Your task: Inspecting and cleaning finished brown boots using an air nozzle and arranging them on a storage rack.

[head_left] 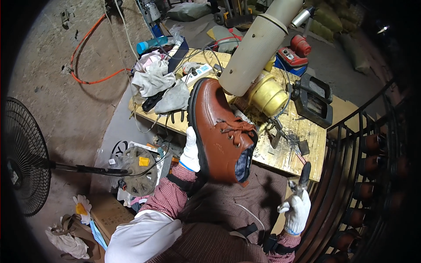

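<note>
A brown leather lace-up boot (219, 136) with a black sole is held up in front of me, its toe pointing away and its dark fuzzy lining showing at the opening. My left hand (190, 151), in a white knit glove, is closed on the sole side; most of its fingers are hidden behind the boot. Lower right, apart from the boot, my right hand (296, 212) wears a white glove too. Its fingers are closed around a small tool (304, 174) with a dark upper end and a metallic part; its exact kind is unclear.
Beyond the boot stands a wooden workbench (313, 151) bearing a beige duct (258, 52), a yellow cylindrical part (268, 94), rags (153, 81), a power strip (197, 73) and a black tray-like part (312, 101). A fan (26, 158) stands left; a boot rack (351, 184) is at right.
</note>
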Available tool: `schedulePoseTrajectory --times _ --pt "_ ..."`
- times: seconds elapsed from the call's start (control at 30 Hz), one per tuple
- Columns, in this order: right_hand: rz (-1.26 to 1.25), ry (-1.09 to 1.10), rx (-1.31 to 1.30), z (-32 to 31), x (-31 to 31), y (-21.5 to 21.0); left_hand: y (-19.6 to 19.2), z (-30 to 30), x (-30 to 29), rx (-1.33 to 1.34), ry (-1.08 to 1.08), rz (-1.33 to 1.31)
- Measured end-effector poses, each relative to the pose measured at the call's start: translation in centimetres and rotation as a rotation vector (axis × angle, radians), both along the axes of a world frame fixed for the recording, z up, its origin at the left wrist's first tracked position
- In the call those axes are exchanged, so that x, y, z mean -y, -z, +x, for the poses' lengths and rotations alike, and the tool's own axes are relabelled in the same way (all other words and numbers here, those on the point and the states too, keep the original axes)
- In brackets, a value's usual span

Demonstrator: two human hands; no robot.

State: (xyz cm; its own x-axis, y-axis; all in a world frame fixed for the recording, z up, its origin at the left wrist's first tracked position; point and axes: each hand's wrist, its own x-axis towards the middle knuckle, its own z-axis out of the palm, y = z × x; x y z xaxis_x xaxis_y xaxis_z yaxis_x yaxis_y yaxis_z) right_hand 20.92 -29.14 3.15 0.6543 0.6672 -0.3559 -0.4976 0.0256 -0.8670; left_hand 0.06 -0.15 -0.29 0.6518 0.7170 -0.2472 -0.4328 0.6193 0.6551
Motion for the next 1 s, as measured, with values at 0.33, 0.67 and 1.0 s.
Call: schedulePoseTrajectory --times 0.33,0.67,1.0 --pt "-0.063 0.059 0.093 -1.6 5.0 2.6 -3.5 2.2 -3.0 -0.031 -0.079 0.036" --pt "-0.679 0.077 1.527 5.4 -1.8 5.9 -5.9 3.1 -4.4 -0.059 -0.395 0.167" --pt "-0.714 -0.073 1.807 4.4 -5.7 1.8 -8.7 7.2 -7.6 -0.256 -0.539 0.427"
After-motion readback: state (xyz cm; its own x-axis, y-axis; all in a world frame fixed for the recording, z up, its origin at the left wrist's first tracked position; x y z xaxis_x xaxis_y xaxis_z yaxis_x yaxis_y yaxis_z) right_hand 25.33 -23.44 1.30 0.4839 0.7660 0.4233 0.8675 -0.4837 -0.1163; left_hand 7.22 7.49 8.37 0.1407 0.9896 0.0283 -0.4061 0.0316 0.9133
